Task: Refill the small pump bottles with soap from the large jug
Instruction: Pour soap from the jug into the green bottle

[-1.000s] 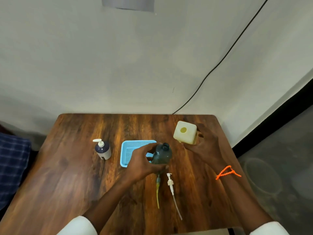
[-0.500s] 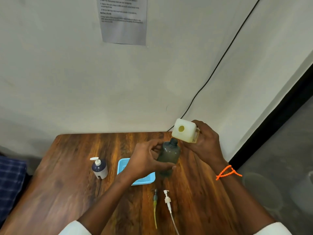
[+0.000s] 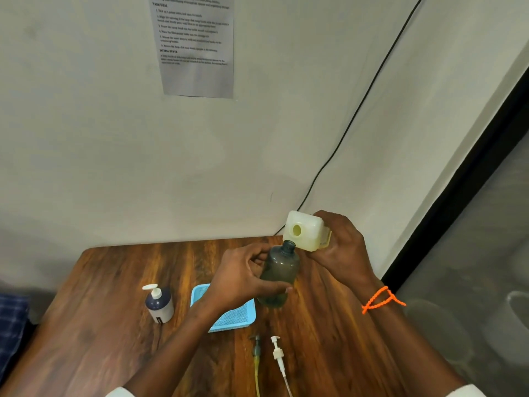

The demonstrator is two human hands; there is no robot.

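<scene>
Above the wooden worktop (image 3: pixel 114 333), left hand (image 3: pixel 243 276) wrapped round a smoky translucent uncapped pump bottle (image 3: pixel 279 275), tilted to catch soap; right hand (image 3: pixel 340 247) gripping a cream square plastic jug (image 3: pixel 306 232), tipped, mouth just above the neck, presumably for pouring.

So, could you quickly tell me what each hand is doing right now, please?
Left hand: grips the open grey bottle.
Right hand: holds the tilted soap jug.
</scene>
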